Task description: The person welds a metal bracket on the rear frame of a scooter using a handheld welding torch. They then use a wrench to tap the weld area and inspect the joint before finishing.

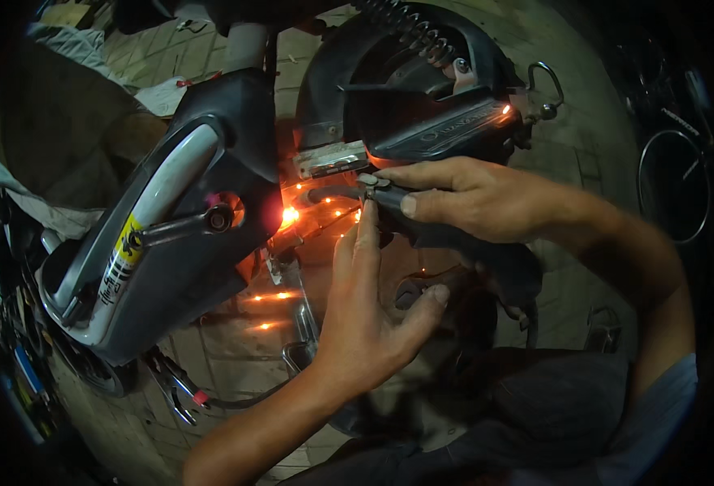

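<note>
My left hand reaches up from the bottom with its fingers stretched out and thumb apart. Its longest fingertip meets the metal end of a dark, tube-like part. My right hand comes in from the right, fingers and thumb closed around that part. What exactly the part is, I cannot make out. Both hands are beside the underside of a dark scooter-like vehicle. An orange-red light glows strongly just left of my fingertips, with several small bright spots around it.
A crank-like lever sticks out from the body panel on the left. Above my hands are a ribbed metal block, a black cover and a coil spring. Pliers lie on the paved floor, with more tools at far left.
</note>
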The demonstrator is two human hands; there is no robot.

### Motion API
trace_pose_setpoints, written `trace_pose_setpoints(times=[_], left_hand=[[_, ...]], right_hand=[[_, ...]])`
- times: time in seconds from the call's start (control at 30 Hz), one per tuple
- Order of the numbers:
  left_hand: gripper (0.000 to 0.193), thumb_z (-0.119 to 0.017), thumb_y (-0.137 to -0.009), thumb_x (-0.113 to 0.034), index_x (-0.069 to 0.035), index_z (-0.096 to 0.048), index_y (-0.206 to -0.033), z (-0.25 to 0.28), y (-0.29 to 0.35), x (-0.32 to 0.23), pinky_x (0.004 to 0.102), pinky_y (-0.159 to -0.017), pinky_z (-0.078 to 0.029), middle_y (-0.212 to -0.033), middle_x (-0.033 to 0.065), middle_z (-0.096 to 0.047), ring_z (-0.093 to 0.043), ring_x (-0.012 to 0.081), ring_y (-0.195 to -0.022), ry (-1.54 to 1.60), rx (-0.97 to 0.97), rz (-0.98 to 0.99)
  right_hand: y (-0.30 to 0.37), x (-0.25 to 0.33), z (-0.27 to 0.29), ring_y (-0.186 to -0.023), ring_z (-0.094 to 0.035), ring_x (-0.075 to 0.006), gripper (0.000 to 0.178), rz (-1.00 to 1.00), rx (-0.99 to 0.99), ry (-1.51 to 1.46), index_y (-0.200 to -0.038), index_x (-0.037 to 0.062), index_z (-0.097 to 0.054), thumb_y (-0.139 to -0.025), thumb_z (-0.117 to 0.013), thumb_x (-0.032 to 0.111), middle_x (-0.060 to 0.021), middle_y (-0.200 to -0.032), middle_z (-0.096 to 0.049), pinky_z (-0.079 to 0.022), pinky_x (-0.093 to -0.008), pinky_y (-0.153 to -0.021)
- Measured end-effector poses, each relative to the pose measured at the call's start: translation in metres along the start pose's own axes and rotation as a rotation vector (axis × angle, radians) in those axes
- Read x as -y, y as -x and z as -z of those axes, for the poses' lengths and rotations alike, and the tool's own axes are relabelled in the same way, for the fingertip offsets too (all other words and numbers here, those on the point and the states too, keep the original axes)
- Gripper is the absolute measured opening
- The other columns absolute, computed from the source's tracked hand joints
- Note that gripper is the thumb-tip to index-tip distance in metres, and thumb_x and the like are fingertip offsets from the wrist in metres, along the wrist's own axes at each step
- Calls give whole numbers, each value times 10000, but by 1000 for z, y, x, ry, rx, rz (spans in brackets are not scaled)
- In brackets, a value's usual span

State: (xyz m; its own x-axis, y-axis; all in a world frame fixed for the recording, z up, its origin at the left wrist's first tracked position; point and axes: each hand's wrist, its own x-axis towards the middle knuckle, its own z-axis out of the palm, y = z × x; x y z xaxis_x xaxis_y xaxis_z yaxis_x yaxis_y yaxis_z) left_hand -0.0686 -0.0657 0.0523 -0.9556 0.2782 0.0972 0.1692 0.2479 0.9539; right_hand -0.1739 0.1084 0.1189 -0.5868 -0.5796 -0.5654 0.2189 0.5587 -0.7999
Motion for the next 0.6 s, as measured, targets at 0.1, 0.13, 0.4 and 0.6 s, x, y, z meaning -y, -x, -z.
trace_pose_setpoints(times=[0.1,0.13,0.4,0.6], left_hand=[[928,-711,-818,-159,38,-128,-1513,-1,1,-11,421,-1073,-381,-1378,231,-367,-450,326,-1279,172,40,89],[936,-718,-809,-159,40,-131,-1511,-2,1,-11,418,-1070,-386,-1377,231,-369,-450,328,-1279,172,65,95],[985,-753,-763,-201,42,-159,-1510,-1,-3,-14,420,-1066,-371,-1370,240,-368,-455,341,-1237,-21,178,152],[1043,-767,-762,-240,79,-103,-1500,-8,-16,-20,445,-1069,-361,-1356,289,-352,-436,373,-1260,-157,255,253]], right_hand=[[11,-6,-6,-1066,-562,-154,462,-59,3,-185,-1388,-9,-459,-1007,-508,249,-87,-1154,-605,-476,-301,-928],[17,-7,-9,-1025,-556,-137,439,-142,-26,-197,-1340,-11,-493,-1011,-500,280,-68,-1085,-605,-473,-281,-903],[14,-45,-2,-543,-566,-130,340,-241,24,-526,-1208,13,-545,-981,-498,261,-39,-767,-569,-486,-270,-462],[5,-53,18,-585,-618,-149,403,-227,104,-575,-1246,-20,-534,-945,-540,248,-93,-830,-618,-537,-269,-492]])
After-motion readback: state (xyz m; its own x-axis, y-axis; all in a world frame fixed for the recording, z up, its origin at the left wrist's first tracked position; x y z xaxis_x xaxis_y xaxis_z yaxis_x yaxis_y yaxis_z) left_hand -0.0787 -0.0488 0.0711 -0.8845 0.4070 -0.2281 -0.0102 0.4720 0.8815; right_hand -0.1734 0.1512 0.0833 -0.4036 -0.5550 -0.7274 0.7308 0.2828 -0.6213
